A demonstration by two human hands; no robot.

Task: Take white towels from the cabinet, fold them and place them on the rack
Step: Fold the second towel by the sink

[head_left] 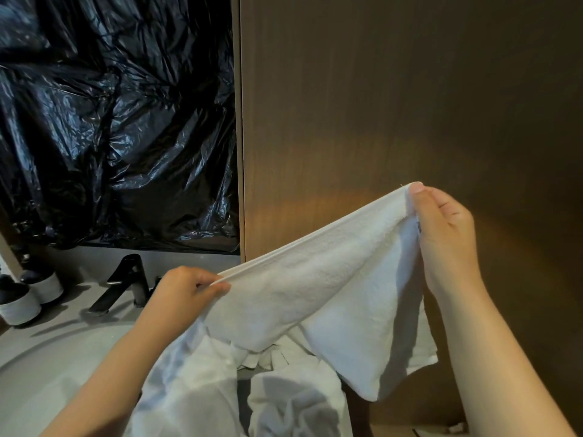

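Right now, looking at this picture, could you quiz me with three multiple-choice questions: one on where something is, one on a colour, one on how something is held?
1. Where is the faucet relative to the towel?
A. To its left
B. To its right
C. Directly above it

2. What colour is the crinkled plastic sheet?
A. White
B. Black
C. Green

3. How is the towel held?
A. Lying flat on a counter
B. Gripped by one hand only
C. Pinched along its top edge by both hands

Answers:
1 A: the faucet stands at the lower left, and the towel hangs further right.
2 B: the sheet is glossy black.
3 C: the left hand and the right hand each pinch an end of the top edge, and the cloth hangs between them.
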